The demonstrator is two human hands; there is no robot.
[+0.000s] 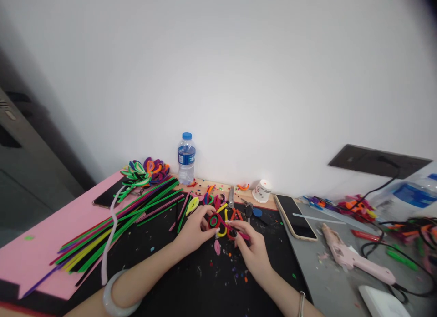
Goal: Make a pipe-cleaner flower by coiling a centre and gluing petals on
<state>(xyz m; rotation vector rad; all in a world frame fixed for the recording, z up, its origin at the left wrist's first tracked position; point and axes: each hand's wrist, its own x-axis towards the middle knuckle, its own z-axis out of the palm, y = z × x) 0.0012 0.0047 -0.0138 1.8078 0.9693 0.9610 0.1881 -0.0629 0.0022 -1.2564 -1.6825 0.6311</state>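
Note:
Between my two hands is a small flat coil of pipe cleaner (214, 221), with rings of red, green and a dark colour. My left hand (195, 229) pinches the coil at its left edge with thumb and fingers. A dark pink strand leads from the coil to my right hand (251, 248), whose thumb and index finger are closed on it. Just below the coil a pink pipe cleaner loop (217, 247) lies on the black mat (191, 285). Yellow and red bent pieces lie behind the hands, partly hidden by them. A yellow-green loop (192, 206) lies beyond my left hand.
Pipe cleaners (119, 230) lie bundled at left, with looped shapes (146, 171) behind. A water bottle (186, 158), scissors (231, 198), keys (248, 210) and a paper cup (262, 191) stand or lie along the wall. At right are a phone (296, 217) and a pink glue gun (357, 258) with its cord.

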